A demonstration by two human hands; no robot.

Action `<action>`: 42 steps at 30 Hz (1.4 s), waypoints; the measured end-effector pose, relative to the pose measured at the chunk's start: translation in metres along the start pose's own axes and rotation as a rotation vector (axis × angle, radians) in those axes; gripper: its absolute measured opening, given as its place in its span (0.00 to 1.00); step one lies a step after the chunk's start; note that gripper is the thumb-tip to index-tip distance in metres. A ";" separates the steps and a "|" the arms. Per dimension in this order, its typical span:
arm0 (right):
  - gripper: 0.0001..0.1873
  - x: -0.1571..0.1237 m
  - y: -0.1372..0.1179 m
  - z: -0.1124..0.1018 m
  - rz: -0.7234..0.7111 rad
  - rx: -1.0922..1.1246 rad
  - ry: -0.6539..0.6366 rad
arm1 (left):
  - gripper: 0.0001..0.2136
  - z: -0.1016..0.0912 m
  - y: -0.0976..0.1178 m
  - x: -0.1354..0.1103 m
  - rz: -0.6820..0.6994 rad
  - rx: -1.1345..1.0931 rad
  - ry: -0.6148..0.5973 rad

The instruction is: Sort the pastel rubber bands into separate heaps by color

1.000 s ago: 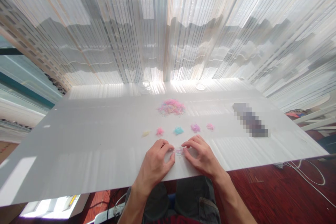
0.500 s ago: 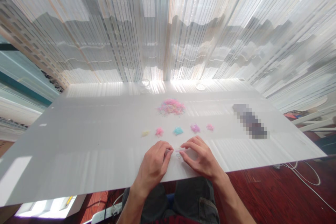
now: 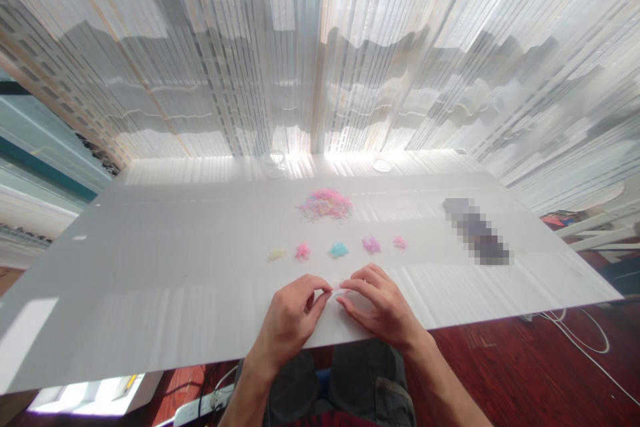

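Note:
My left hand [image 3: 293,317] and my right hand [image 3: 379,307] rest near the front edge of a white table [image 3: 150,280], fingertips pinched together on a small clump of tiny elastic bands [image 3: 338,289] between them. Just beyond lies a row of small sorted piles: yellow [image 3: 276,254], pink [image 3: 302,251], blue [image 3: 339,249], purple [image 3: 371,244] and another pink [image 3: 400,241]. Farther back sits a bigger mixed heap of coloured bands [image 3: 326,203].
A blurred dark object [image 3: 477,230] lies on the right of the table. A clear jar [image 3: 275,163] and a round lid [image 3: 382,165] stand at the far edge before sheer curtains. Cables [image 3: 585,333] run over the red floor at the right.
Both hands have drawn closer together; the fingertips now pinch the small clump that lay loose between them on the table a second ago.

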State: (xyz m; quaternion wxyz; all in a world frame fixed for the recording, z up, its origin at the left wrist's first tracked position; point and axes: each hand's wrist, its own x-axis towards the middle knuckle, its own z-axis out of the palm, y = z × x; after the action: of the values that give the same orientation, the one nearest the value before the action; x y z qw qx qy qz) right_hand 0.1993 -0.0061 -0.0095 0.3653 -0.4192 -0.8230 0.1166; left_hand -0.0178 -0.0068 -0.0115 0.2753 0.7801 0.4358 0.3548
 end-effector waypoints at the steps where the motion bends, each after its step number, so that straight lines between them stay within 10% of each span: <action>1: 0.06 0.000 0.000 0.000 0.001 0.003 0.000 | 0.05 0.000 -0.001 -0.001 -0.005 -0.020 0.005; 42: 0.04 -0.001 0.000 0.002 -0.060 0.017 0.063 | 0.05 -0.001 0.003 0.000 -0.040 -0.011 -0.025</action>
State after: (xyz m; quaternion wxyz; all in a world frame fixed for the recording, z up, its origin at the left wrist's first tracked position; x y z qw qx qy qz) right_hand 0.1989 -0.0066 -0.0115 0.3979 -0.3944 -0.8224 0.0994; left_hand -0.0172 -0.0080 -0.0086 0.2920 0.7739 0.4460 0.3419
